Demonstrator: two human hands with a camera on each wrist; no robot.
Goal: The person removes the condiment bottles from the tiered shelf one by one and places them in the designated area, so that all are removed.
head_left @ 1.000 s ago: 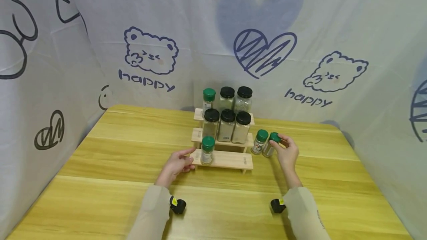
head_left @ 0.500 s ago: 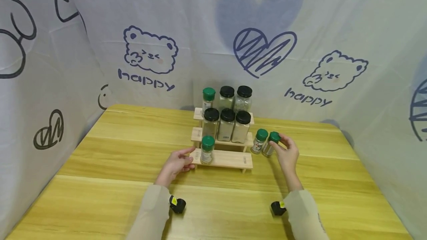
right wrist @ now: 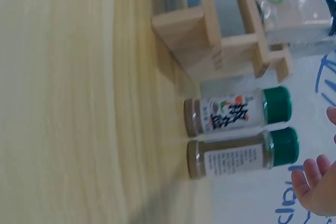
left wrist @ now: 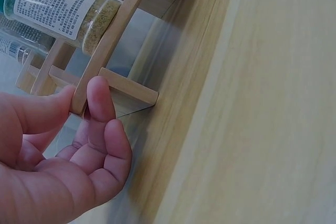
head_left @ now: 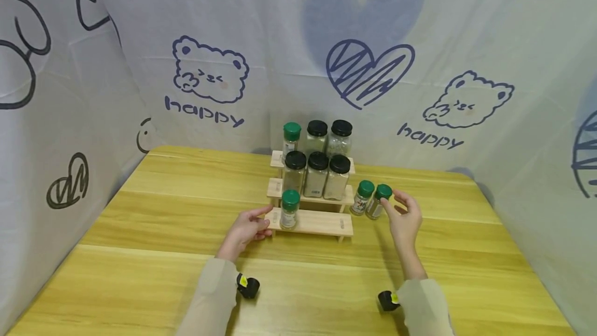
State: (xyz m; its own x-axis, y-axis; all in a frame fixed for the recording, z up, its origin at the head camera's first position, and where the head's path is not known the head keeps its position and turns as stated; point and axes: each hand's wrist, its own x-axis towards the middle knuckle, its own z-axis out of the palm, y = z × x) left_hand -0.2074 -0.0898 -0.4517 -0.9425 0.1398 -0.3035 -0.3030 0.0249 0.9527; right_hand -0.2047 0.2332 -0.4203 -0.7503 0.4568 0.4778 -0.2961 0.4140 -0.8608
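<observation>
on the worktop [head_left: 308, 294] beside the wooden rack [head_left: 275, 187], whose front tier [head_left: 322, 223] the left hand [head_left: 244, 229] pinches, the outer green-capped jar [right wrist: 233, 158] stands upright near the relaxed, empty right hand [head_left: 404, 222], whose fingers [right wrist: 313, 174] had best move gently about its cap [right wrist: 286, 147] to avoid tipping it.

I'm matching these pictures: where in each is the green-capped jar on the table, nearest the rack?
Head: green-capped jar, right of centre, beside the wooden rack.
Left wrist: not in it.
Right wrist: green-capped jar, just below the wooden rack, cap pointing right.
Shared landmark: wooden rack.
</observation>
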